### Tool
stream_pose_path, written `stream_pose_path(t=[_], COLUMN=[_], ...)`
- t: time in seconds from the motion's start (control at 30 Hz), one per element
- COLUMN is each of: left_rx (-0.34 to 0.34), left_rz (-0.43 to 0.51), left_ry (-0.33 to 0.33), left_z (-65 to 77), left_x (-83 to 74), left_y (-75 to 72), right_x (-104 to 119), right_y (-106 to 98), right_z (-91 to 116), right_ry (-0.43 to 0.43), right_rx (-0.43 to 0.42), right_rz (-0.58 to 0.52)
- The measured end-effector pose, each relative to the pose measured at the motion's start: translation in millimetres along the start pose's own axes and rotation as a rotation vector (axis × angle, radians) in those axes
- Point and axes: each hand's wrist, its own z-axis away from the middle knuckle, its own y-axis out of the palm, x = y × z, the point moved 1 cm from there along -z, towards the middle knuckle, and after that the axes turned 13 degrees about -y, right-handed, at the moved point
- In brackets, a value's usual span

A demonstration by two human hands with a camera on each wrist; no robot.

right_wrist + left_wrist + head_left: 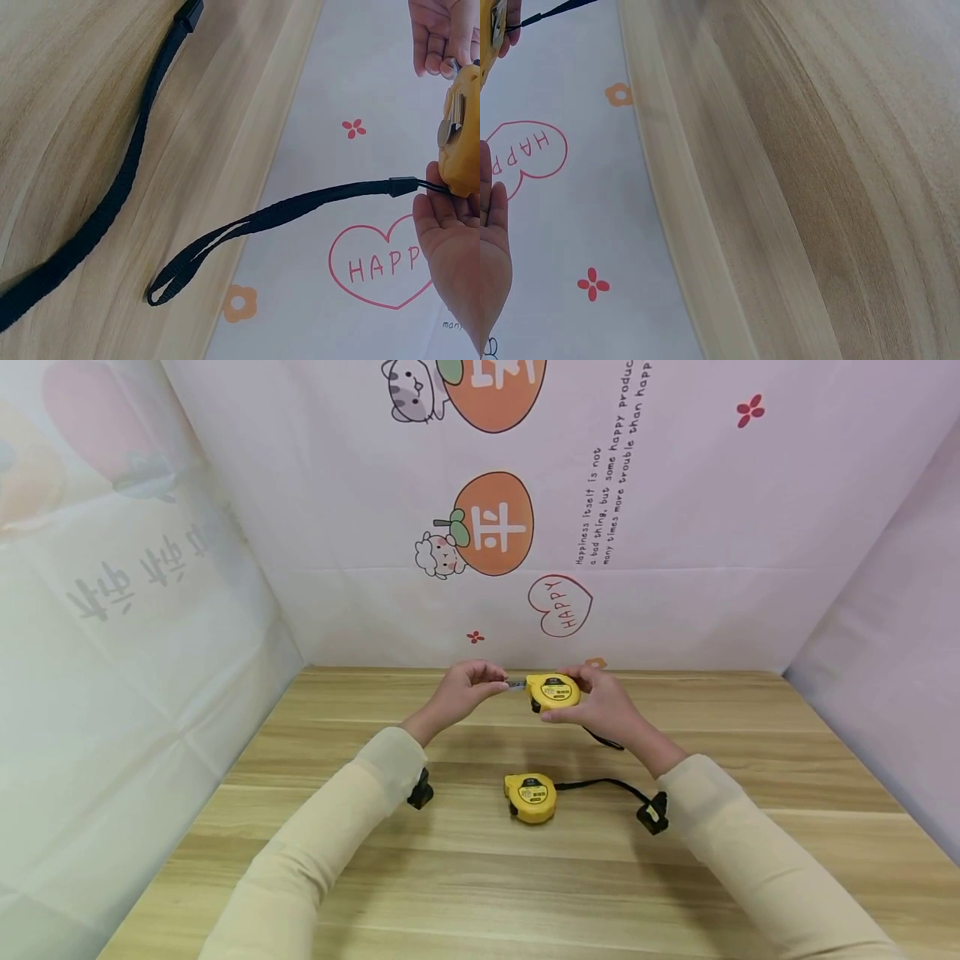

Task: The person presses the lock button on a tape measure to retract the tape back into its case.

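Above the far part of the table, my right hand (600, 697) holds a yellow tape measure (553, 692) by its rounded case. A short length of blade (516, 683) sticks out of its left side, and my left hand (471, 687) pinches the end. From the case hangs a black wrist strap (300, 208), its loop loose in the right wrist view. In the left wrist view the left hand (491, 255) shows only in part at the edge. Nearer on the table lies a second yellow tape measure (532, 798) with a black strap (603, 782).
A small black object (422, 790) lies by the left sleeve, partly hidden. Another black object with a yellowish label (653, 814) is beside the right sleeve. The wooden table (465, 893) meets a printed white sheet (360, 610) behind, with pale sheets at both sides.
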Motion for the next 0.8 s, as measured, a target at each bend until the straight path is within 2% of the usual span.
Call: stream_pose_path(t=[0.8], left_rx=[0.022], left_rz=[0.012], left_ry=[0.014], left_z=[-3.9], left_x=[-1.5], left_y=[3.5], right_x=[3.7], right_y=[3.1], right_z=[-2.4], right_ry=[-0.013], right_rx=[-0.017], right_rz=[0.02])
